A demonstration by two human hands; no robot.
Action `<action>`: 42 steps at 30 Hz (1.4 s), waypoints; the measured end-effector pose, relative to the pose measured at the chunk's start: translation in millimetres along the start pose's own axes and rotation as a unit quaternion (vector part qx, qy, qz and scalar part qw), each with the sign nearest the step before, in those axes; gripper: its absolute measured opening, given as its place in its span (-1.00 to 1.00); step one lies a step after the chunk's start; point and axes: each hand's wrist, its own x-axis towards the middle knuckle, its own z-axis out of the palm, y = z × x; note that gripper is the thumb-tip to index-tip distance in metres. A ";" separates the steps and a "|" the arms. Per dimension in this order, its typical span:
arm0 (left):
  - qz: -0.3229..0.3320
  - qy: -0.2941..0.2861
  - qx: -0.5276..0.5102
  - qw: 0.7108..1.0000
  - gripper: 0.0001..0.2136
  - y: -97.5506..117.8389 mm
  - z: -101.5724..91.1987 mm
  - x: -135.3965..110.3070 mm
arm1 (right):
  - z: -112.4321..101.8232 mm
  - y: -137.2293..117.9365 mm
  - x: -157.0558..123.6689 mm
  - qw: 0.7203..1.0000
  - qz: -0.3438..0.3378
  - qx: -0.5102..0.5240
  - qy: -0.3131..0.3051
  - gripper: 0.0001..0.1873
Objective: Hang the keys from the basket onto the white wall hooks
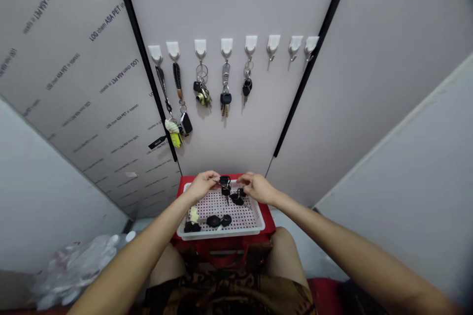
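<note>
My left hand (201,185) and my right hand (258,188) are both closed on a bunch of black-headed keys (229,190), held just above the far end of a white perforated tray (221,233). More black key fobs (213,220) and a pale tag (193,214) lie in the tray's near part. The tray rests on a red stool (269,220) between my knees. On the wall ahead runs a row of white hooks (226,46); the left several carry key bunches (225,97), the right three hang bare (294,44).
Black vertical strips (148,78) divide the grey wall panels. A heap of clear plastic bags (70,268) lies on the floor at lower left. A pale panel slants in at the right.
</note>
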 end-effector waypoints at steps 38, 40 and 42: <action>0.057 -0.088 -0.257 0.961 -0.88 53.5 3.4 -1.1 | -40.6 -56.7 18.6 0.911 0.032 0.411 -0.005 -0.84; 0.060 -0.082 -0.229 0.968 -0.88 56.3 2.4 -1.7 | -36.8 -57.4 18.6 0.900 0.039 0.434 -0.011 -0.87; 0.067 -0.085 -0.202 0.973 -0.89 59.8 -0.5 -1.7 | -38.0 -56.5 19.6 0.897 0.040 0.439 -0.015 -0.90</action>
